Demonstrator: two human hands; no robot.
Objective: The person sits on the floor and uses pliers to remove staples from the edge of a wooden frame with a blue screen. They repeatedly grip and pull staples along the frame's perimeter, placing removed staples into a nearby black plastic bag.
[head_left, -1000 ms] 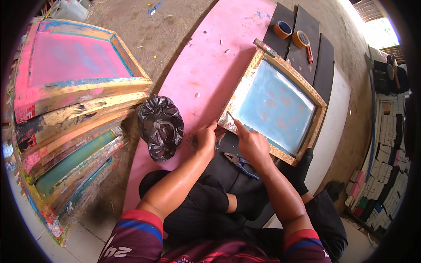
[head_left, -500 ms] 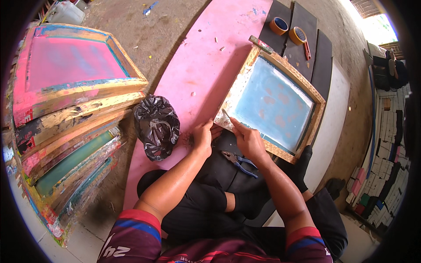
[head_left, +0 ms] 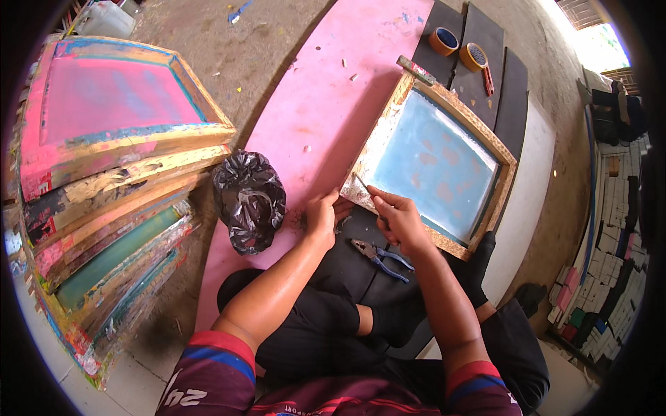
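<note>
A screen printing frame [head_left: 479, 125] with a wooden border and a pale blue mesh lies tilted before me, its near corners toward my legs. My left hand [head_left: 322, 220] grips its near left corner, the thumb at the edge and the other fingers partly hidden. In my right hand [head_left: 401, 220] is a thin, dark, pointed tool [head_left: 362, 184]; its handle is covered by my fingers, so its exact kind cannot be told. The tool's tip rests at the left wooden bar, near that corner. Blue-handled pliers [head_left: 380, 259] lie just below the frame.
On the left stands a stack of paint-stained screen frames [head_left: 125, 156]. A black plastic bag [head_left: 250, 201] sits on the pink board [head_left: 298, 114]. Two tape rolls [head_left: 442, 41] and a red-handled cutter [head_left: 488, 82] lie beyond the frame. My foot [head_left: 479, 267] touches the frame's near right corner.
My right hand has drawn slightly nearer and to the right, its fingers curled more round the tool. The left hand and the frame stay nearly where they were.
</note>
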